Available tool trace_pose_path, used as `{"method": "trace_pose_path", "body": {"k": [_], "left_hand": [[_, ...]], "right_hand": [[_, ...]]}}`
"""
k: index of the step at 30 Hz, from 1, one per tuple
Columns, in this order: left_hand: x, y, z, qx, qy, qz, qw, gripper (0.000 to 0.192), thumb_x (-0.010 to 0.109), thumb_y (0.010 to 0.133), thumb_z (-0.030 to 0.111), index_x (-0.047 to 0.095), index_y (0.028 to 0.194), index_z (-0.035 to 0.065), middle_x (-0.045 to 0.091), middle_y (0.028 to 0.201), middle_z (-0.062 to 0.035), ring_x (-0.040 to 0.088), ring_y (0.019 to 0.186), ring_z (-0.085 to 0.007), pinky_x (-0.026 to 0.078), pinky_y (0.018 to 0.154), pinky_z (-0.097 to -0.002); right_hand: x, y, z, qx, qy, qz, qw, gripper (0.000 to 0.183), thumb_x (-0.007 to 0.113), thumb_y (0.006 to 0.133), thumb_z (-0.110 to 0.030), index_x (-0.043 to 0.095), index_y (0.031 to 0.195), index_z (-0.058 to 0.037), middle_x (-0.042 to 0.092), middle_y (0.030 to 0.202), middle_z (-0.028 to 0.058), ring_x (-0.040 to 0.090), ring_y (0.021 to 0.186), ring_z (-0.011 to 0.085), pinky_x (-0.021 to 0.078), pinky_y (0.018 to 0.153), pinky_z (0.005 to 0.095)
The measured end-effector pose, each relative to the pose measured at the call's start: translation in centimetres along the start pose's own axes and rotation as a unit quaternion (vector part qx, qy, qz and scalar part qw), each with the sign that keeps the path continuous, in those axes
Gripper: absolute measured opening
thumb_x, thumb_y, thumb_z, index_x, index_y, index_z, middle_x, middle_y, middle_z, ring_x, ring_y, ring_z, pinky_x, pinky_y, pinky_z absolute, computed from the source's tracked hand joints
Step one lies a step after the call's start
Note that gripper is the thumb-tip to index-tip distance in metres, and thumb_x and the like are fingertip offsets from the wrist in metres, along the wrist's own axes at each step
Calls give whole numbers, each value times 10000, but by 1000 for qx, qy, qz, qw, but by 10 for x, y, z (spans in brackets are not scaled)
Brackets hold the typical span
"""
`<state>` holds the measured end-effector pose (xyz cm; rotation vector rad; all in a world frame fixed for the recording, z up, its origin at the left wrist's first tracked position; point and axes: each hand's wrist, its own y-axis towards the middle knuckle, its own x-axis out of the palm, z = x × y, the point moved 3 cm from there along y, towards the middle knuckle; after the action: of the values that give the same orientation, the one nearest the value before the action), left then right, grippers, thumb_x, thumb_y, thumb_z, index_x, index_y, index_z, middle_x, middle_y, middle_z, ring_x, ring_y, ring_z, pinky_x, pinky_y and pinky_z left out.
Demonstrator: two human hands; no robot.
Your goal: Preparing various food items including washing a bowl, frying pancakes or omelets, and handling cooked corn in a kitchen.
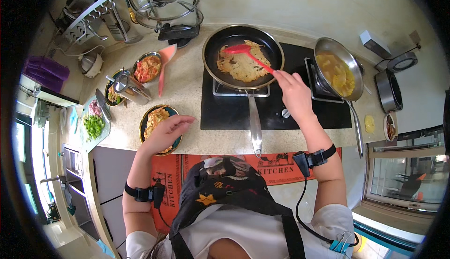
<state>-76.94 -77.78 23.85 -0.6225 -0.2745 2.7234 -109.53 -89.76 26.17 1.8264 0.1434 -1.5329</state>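
Observation:
My right hand (295, 92) grips the handle of a red spatula (255, 58). Its head lies over a thin, golden-brown pancake (242, 67) with browned patches, inside a black frying pan (276, 41). That pan sits on the left burner of the black cooktop (228, 115), its metal handle (254, 122) pointing towards me. My left hand (170, 132) hovers palm down, holding nothing, over the right side of a dark, gold-rimmed dish (141, 129). Browned, egg-like food (154, 120) fills the dish, partly hidden by this hand.
On the right burner, a steel pan (339, 44) holds yellow food in broth. Leftward are a pink spatula (165, 64), a bowl of tomato-like food (147, 67), a steel canister (132, 88), and a knife (102, 104) beside chopped greens (93, 125). Glass lids (168, 13) stand behind.

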Motion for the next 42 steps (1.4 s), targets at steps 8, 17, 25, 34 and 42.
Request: {"method": "trace_pose_path", "body": {"k": [8, 17, 25, 34, 42], "left_hand": [[6, 8, -1, -1, 23, -25, 999, 264, 497, 953, 174, 566, 1162, 28, 608, 1061, -73, 576, 1008, -152, 451, 874, -279], [14, 12, 3, 18, 58, -15, 998, 259, 511, 943, 167, 577, 1150, 25, 626, 1044, -70, 580, 993, -142, 456, 863, -273], [24, 1, -10, 8, -12, -13, 1000, 286, 506, 948, 182, 558, 1183, 27, 623, 1085, -69, 576, 1027, -146, 448, 889, -274], [-3, -37, -60, -89, -47, 156, 983, 313, 510, 936, 184, 548, 1217, 50, 622, 1058, -61, 559, 919, -111, 447, 821, -252], [-92, 34, -129, -100, -322, 411, 847, 545, 615, 845, 332, 462, 1306, 84, 474, 1330, -38, 353, 1268, -176, 228, 1033, -347]], "right_hand": [[-8, -22, 23, 46, -8, 6, 999, 432, 552, 686, 51, 609, 1106, -32, 628, 1105, 53, 559, 854, 237, 509, 726, 307], [-21, -52, 11, 40, -14, 1, 999, 458, 560, 658, 66, 610, 1103, -30, 624, 1121, 51, 551, 808, 228, 512, 659, 310], [-13, -50, 4, 25, 4, 8, 1000, 462, 570, 660, 65, 614, 1107, -44, 629, 1109, 50, 559, 819, 220, 514, 688, 301], [-11, -56, 6, 58, 27, 51, 997, 374, 553, 789, 60, 613, 1137, -63, 629, 1107, 87, 589, 831, 270, 493, 760, 330], [-4, -58, -9, 298, 360, 77, 881, 272, 563, 909, -91, 598, 1170, -24, 656, 1051, 75, 574, 897, 81, 443, 802, 219]]}}
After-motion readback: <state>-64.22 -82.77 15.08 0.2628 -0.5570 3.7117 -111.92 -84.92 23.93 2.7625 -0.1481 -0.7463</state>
